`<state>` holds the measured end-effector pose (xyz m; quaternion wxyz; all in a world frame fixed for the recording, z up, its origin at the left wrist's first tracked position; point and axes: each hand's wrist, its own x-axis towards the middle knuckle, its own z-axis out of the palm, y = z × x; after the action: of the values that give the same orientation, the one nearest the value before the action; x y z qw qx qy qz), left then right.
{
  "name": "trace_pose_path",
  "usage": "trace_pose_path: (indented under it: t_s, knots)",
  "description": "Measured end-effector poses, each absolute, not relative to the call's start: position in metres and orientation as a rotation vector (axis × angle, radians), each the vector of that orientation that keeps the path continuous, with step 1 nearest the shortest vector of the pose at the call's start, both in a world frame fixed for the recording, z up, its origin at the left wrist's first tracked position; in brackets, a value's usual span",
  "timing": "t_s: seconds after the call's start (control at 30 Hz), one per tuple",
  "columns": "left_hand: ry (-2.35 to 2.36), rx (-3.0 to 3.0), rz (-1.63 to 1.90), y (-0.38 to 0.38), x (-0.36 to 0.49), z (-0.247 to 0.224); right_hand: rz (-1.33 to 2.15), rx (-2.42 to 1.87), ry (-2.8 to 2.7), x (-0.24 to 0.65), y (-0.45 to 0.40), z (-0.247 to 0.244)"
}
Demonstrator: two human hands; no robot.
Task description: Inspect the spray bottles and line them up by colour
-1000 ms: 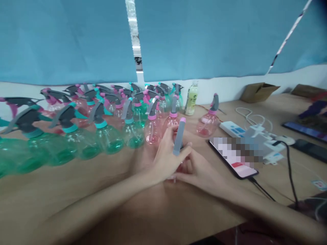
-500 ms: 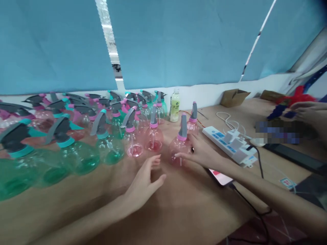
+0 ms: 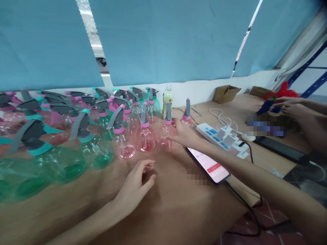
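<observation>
A pink spray bottle (image 3: 165, 135) with a grey trigger and pink collar stands on the table, and my right hand (image 3: 184, 135) is wrapped round its right side. Close on its left is another pink spray bottle (image 3: 146, 136), with a clear pinkish spray bottle (image 3: 124, 144) beside that one. My left hand (image 3: 136, 180) hovers low over the table in front of these bottles, holding nothing, its thumb apart from lightly bent fingers. Behind my right hand stands one more pink spray bottle (image 3: 186, 119), partly hidden.
Several green spray bottles (image 3: 94, 153) and pink ones crowd the left. A labelled drink bottle (image 3: 168, 95) stands behind. To the right lie a phone (image 3: 211, 166) on a cable, a power strip (image 3: 217, 136) with plugs and a cardboard box (image 3: 226, 94). Another person's hands (image 3: 291, 105) work at far right.
My right hand has moved the pink spray bottle left, close beside the neighbouring pink one. More of the phone now shows. My left hand stays open, and the camera view has shifted somewhat.
</observation>
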<state>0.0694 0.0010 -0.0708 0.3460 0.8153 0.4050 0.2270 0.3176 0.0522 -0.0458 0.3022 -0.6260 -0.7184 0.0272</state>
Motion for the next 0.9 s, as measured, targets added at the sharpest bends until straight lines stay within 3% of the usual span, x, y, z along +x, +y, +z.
trace_pose_path:
  t_s: [0.6,0.9]
  knots:
    - [0.999,2.175,0.604,0.024,0.084,-0.051,0.017,-1.719,-1.855,0.308,0.052,-0.040]
    - [0.939,2.143,0.635,0.033,0.099,-0.027,0.023,-1.740,-1.622,0.351,0.013,-0.027]
